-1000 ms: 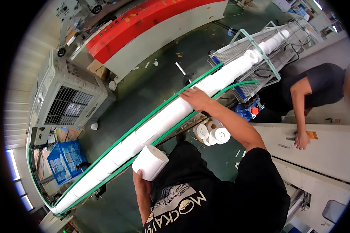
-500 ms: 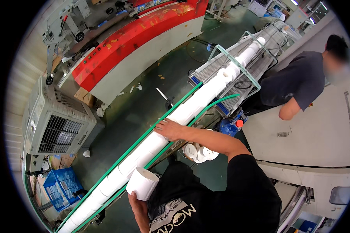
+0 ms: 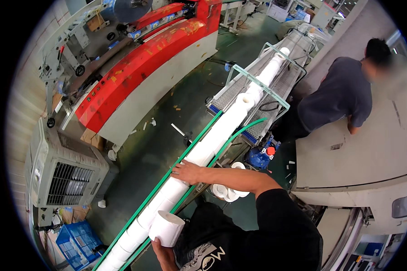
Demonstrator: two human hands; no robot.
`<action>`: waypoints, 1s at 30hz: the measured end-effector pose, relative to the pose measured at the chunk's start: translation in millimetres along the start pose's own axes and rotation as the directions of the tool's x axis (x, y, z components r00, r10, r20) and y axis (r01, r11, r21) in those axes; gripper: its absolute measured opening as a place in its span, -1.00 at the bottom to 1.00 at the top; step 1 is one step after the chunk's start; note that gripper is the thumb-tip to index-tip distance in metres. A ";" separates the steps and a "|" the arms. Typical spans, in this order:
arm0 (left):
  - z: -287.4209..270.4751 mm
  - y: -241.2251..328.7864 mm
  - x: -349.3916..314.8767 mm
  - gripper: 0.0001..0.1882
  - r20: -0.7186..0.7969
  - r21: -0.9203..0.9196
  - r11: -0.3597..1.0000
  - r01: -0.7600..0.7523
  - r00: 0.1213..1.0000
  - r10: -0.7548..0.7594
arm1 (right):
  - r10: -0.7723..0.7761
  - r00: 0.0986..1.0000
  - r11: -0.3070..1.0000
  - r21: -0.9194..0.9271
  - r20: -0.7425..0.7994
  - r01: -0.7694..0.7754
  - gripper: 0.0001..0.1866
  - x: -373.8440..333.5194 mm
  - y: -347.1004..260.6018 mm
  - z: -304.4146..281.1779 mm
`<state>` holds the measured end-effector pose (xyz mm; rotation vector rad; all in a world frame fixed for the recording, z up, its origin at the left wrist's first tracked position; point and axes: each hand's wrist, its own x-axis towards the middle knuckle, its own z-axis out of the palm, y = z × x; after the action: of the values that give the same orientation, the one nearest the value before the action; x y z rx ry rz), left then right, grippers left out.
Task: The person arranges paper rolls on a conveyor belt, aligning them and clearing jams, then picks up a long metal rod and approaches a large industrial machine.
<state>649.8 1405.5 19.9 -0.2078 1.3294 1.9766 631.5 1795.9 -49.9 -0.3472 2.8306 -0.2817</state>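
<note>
A row of white toilet paper rolls (image 3: 199, 156) lies end to end on the conveyor, between two green guide rails (image 3: 199, 137). My right hand (image 3: 185, 173) rests palm down across the row, its fingers spread flat on the rolls. Lower in the head view, my left hand (image 3: 163, 254) grips a single toilet paper roll (image 3: 167, 229) from below, beside the near rail and close to my body. The thumb shows at its bottom edge; the other fingers are mostly hidden.
Several loose rolls (image 3: 230, 194) stand below the conveyor by my right arm. Beyond lies a mesh conveyor (image 3: 219, 103) with a pale green frame (image 3: 260, 83). A co-worker (image 3: 337, 97) stands at right. An air cooler (image 3: 70, 176), blue crate (image 3: 77, 244) and red machine (image 3: 144, 63) are left.
The head view has shifted. My right hand stays on the row of rolls, and my left hand still holds the single roll. The co-worker's arm has moved lower.
</note>
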 end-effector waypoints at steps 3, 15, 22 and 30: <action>-2.4 1.0 1.2 -0.17 0.017 -0.037 0.999 0.008 1.000 -0.008 | -0.032 0.999 0.999 -0.003 0.010 0.032 0.01 6.2 -7.8 1.5; 12.2 26.0 8.7 -0.11 -0.046 0.023 0.999 0.042 0.998 -0.041 | 0.558 0.790 0.617 0.764 -0.254 -0.190 -0.54 -59.9 -46.6 -6.0; 17.9 29.9 -2.0 -0.03 -0.077 0.063 0.998 0.028 0.997 -0.023 | 0.857 0.366 0.508 0.482 -0.362 -0.713 -0.45 -134.4 90.2 -13.5; 26.4 25.2 -12.3 -0.04 -0.104 0.068 0.998 0.007 0.995 0.000 | 0.893 0.393 0.440 0.245 -0.219 -0.864 -0.23 -176.5 230.7 4.0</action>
<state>649.1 1417.1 56.5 -0.2832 1.4597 1.9366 749.3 2061.1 -61.9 1.3620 2.7894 -0.2254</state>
